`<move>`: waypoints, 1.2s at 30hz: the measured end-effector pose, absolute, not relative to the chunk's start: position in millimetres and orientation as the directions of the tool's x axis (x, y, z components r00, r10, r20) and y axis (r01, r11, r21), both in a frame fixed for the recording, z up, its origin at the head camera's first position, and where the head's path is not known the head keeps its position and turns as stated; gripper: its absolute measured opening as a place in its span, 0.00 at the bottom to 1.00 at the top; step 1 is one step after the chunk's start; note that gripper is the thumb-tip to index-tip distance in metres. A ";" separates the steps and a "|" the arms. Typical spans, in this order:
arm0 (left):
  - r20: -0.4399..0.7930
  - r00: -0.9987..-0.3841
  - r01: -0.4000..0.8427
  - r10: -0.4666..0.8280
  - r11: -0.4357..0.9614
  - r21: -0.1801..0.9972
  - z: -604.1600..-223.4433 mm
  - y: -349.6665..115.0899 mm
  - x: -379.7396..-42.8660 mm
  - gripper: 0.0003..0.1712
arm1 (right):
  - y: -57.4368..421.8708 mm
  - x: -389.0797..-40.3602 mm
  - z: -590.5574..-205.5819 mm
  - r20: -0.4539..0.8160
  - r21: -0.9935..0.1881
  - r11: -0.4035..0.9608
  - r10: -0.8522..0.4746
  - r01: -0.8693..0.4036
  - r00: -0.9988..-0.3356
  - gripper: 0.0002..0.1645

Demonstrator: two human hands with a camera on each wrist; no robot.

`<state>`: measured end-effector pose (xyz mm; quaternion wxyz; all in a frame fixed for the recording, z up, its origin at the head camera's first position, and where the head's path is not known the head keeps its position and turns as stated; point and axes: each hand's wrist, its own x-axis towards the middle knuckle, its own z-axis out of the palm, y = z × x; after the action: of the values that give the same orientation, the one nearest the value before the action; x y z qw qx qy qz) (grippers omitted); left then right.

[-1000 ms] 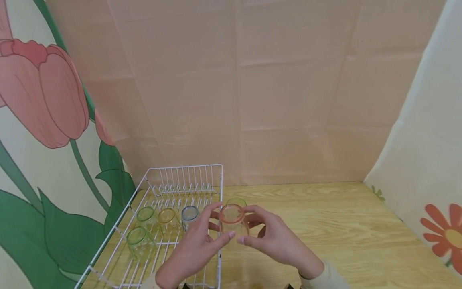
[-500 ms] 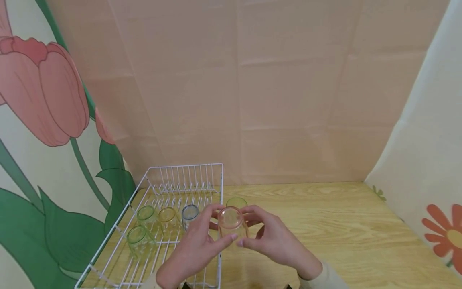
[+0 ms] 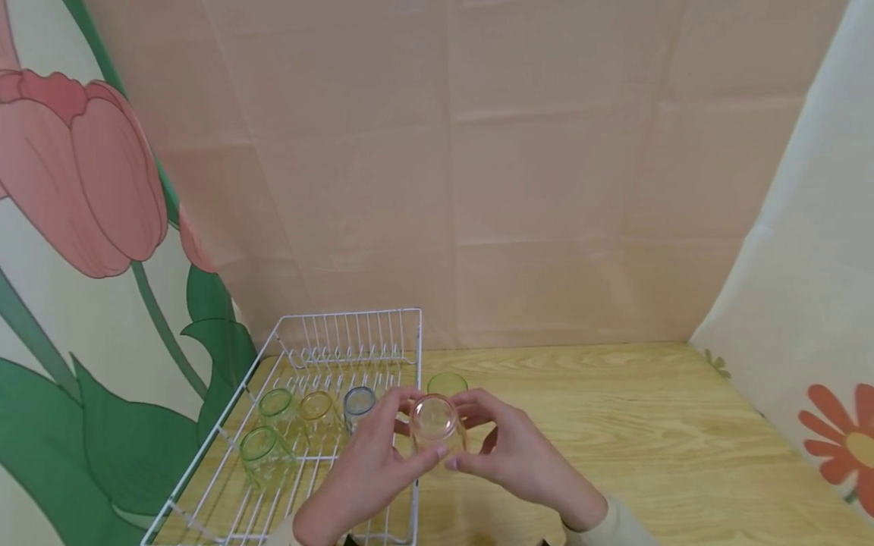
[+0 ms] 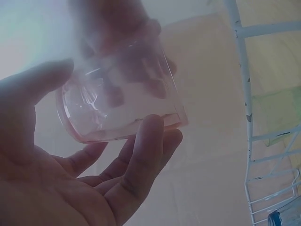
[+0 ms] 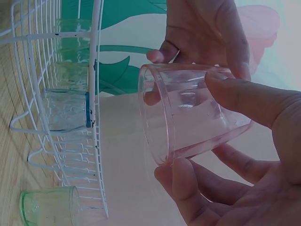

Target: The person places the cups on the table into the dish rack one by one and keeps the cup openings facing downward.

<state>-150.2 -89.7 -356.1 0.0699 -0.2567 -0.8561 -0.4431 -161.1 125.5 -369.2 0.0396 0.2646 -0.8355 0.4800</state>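
Note:
A clear pink drinking glass [image 3: 435,418] is held up between both hands, by the rack's right edge. My left hand [image 3: 372,459] grips its left side with thumb and fingers; in the left wrist view the fingertips [image 4: 153,129] lie against the glass wall. From the other side my right hand [image 3: 515,455] grips it, and the two thumbs nearly meet in front. The right wrist view shows the thumb [image 5: 235,92] on the wall and fingers near the wide rim, which faces the tabletop side. A green glass [image 3: 447,383] stands just behind, partly hidden by the pink one.
A white wire dish rack [image 3: 351,312] stands at the left. Inside are two green glasses [image 3: 262,451], a yellow-rimmed glass [image 3: 317,409] and a blue-rimmed glass [image 3: 359,400]. Wood-grain tabletop [image 3: 614,440] stretches right, with a pinkish cloth backdrop [image 3: 546,189] behind it.
The pink glass has tilted and come slightly lower and nearer, so more of its round upper end shows. Both hands keep their hold and barely shift.

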 end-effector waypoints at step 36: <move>0.326 -0.931 0.360 0.167 0.580 0.731 -341.8 -115.8 -155.2 0.32 | 126.6 -162.1 -375.6 0.264 -0.749 0.482 -0.413 -0.455 -0.872 0.38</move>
<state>-155.2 -115.8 -341.8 0.1112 -0.1494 -0.8819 -0.4332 -162.1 126.6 -375.6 0.0238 0.2521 -0.8604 0.4422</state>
